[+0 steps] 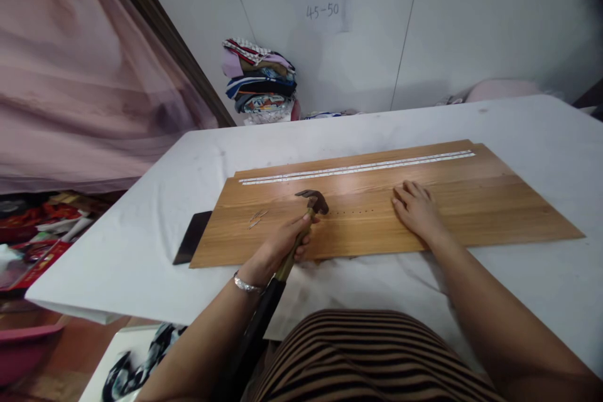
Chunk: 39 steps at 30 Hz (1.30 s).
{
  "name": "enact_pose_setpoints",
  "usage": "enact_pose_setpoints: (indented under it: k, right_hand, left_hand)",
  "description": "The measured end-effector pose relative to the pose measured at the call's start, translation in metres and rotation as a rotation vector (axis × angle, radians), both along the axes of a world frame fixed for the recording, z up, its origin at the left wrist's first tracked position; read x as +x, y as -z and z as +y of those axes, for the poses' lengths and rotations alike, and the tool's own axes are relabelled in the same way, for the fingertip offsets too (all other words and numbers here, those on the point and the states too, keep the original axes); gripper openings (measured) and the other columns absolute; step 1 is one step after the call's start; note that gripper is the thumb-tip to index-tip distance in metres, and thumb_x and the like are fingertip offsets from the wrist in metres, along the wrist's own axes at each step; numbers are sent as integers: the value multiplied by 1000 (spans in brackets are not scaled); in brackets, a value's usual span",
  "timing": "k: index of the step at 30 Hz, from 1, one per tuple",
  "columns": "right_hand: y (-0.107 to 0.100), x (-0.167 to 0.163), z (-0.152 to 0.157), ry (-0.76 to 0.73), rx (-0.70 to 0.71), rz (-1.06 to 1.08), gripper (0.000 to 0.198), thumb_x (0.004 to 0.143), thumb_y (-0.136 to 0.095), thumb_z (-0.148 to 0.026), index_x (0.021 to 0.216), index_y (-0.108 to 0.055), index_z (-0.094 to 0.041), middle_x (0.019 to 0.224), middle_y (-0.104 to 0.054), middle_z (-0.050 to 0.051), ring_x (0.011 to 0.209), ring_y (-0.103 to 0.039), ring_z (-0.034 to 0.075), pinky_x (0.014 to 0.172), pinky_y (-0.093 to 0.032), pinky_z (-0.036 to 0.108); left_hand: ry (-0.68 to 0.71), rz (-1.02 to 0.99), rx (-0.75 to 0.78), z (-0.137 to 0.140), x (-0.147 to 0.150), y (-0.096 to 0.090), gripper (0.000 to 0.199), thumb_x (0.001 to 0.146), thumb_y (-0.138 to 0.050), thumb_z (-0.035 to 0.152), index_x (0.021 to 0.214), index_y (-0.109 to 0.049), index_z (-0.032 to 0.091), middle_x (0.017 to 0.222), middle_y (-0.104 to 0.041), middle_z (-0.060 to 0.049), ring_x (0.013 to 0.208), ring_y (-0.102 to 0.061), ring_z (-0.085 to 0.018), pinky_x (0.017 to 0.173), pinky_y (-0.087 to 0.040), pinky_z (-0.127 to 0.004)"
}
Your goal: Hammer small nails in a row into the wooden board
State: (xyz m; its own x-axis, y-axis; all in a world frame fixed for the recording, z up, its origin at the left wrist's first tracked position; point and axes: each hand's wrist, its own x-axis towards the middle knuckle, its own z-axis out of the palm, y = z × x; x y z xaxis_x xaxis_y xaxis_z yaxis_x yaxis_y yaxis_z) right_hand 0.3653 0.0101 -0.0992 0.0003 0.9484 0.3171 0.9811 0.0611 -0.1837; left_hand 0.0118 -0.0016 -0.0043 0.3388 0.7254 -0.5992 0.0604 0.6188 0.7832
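Note:
My left hand (285, 242) is wrapped round the shaft of a claw hammer (319, 201), close below its head. The hammer's black grip runs back along my forearm. Its head is over a wooden board (494, 207), near one end of a row of several small dark spots (355, 212); whether it touches the board I cannot tell. My right hand (417, 210) lies on the board with its fingers spread, to the right of that row. Several loose nails (257, 220) lie on the board left of the hammer. Two white strips with markings (353, 168) run along its far side.
The board rests on a table with a white cover (155, 201). A black flat object (192, 239) sticks out under its left end. Folded clothes (261, 78) are stacked by the wall behind. A pink curtain (85, 56) hangs at left, and a pink basin (28, 352) stands below.

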Motion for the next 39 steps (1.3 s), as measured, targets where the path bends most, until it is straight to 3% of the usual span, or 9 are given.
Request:
enact_pose_setpoints:
  k: [8, 16, 39]
  right_hand:
    - [4, 1, 1, -24, 69, 41, 40, 102, -42, -30, 123, -75, -17, 138, -69, 20, 131, -58, 38, 107, -44, 59]
    - [10, 5, 4, -198, 82, 100, 42, 100, -43, -22, 126, -76, -17, 142, -69, 17, 132, -61, 35, 111, -46, 55]
    - [9, 3, 4, -180, 77, 126, 41, 100, -44, -23, 124, -77, -17, 143, -69, 16, 132, -63, 33, 112, -47, 55]
  left_hand:
    - [2, 51, 2, 0, 1, -3, 48, 98, -57, 58, 124, -55, 17, 64, -46, 8, 38, -33, -4, 36, -25, -17]
    - [-21, 38, -24, 2, 1, 2, 39, 101, -54, 54, 117, -57, 18, 63, -45, 7, 39, -33, -5, 37, -23, -18]
    - [-18, 41, -19, 2, 3, -2, 36, 101, -52, 51, 117, -55, 19, 63, -43, 8, 38, -32, -5, 37, -23, -18]
